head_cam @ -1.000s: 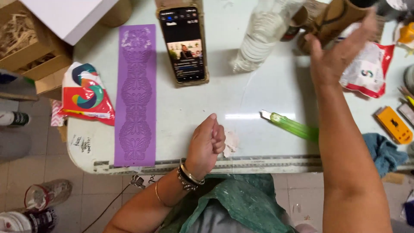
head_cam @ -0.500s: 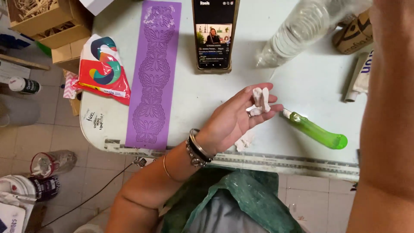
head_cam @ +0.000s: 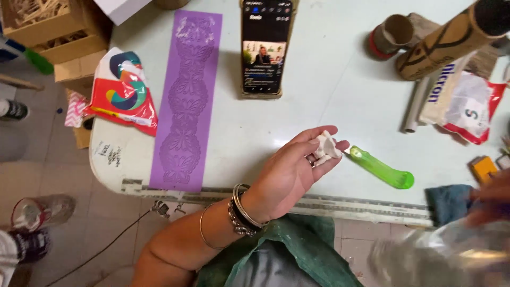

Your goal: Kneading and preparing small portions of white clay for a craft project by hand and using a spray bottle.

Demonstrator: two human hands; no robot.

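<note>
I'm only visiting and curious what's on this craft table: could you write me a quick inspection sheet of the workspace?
Surface: pale green table with a ruler strip along its near edge.
Job's things: small white lumps lying on the left hand's fingers; a purple embossed mat flat on the table.
Clutter: green-handled knife, phone propped upright, red printed bags, cardboard tubes, blue cloth.
Grippers: left hand palm up and open, with bracelets on the wrist; right hand blurred at the lower right, by a clear plastic bottle.
Cables: one thin cable across the floor tiles.
Surroundings: cardboard boxes of wood shavings, bottles on the floor.
</note>
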